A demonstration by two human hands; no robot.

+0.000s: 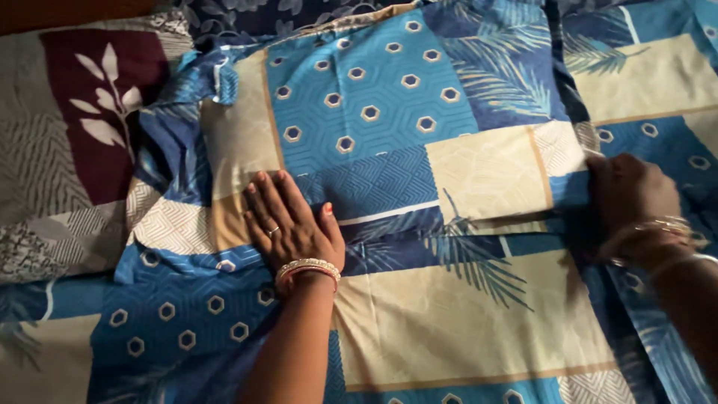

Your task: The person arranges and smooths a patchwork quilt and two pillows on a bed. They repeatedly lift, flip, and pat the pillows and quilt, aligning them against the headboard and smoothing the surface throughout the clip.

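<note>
Nearest to us lies the blue and beige bedsheet, spread over the bed, with a hexagon and palm-leaf print. Our two forearms cross it on the way to the pillow, which sits just beyond the hands in a case of the same print, so it is not easy to see where the pillow ends and the sheet begins.

Our left hand rests flat on the lower left part of the pillow, fingers stretched and slightly apart, holding nothing. We judge that it presses the pillow down to keep it from sliding. There is a ring on one finger and bangles at the wrist.

Our right hand is at the right end of the pillow, near its lower corner. The fingers are curled and seem to pinch the edge of the pillowcase, but this side is dark and we cannot tell how firmly they hold. Probably this hand pulls the cloth while the other one holds the pillow steady. It also wears bracelets.

So the pillow lies between the two hands, mostly above them in the view. To the left of the left hand there is a second pillow in grey and maroon with a white leaf design, touching the blue one. Behind both we see a dark floral cloth.
</note>
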